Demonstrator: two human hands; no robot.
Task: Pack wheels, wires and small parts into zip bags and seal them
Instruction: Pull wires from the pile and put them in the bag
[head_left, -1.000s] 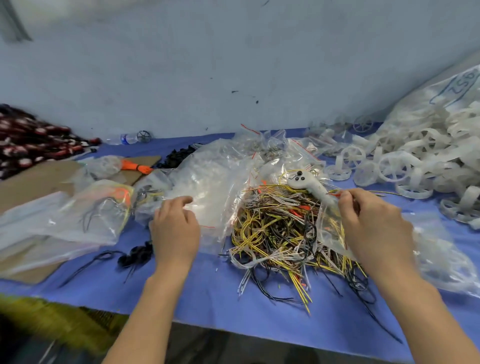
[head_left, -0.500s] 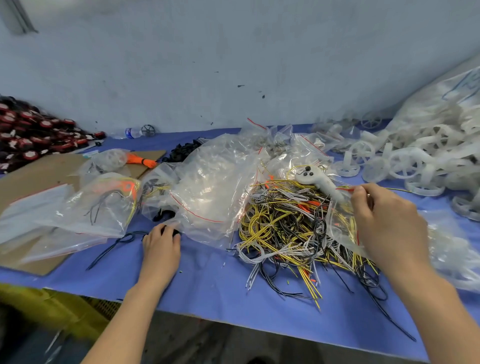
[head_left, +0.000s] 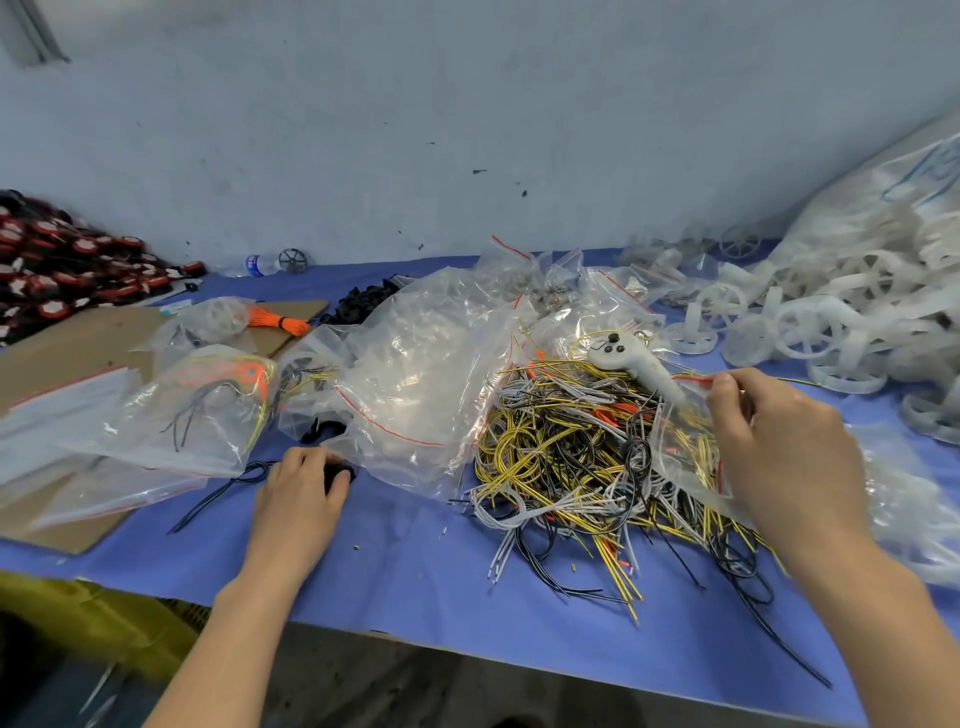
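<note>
Clear plastic, edged with a red seal strip, forms the small zip bag that the right hand pinches at its top corner between thumb and curled fingers; the bag hangs below and to the left of the grip, over the right flank of the wire pile. The pile, a tangle of yellow, white and black leads, lies on the blue table cover just left of that hand. A white handheld controller rests on the far side of the pile, near the pinched corner. The left hand lies palm down at the near left, its fingers curled over a small black part on the cover; whether the part is actually gripped cannot be told. A dark blue wire trails left of this hand. Just beyond it, a large crumpled clear bag spreads between the hands, and a bag holding orange and dark wires lies farther left, over brown cardboard. White plastic wheels are heaped at the far right. Red-and-black round parts are piled at the far left.
</note>
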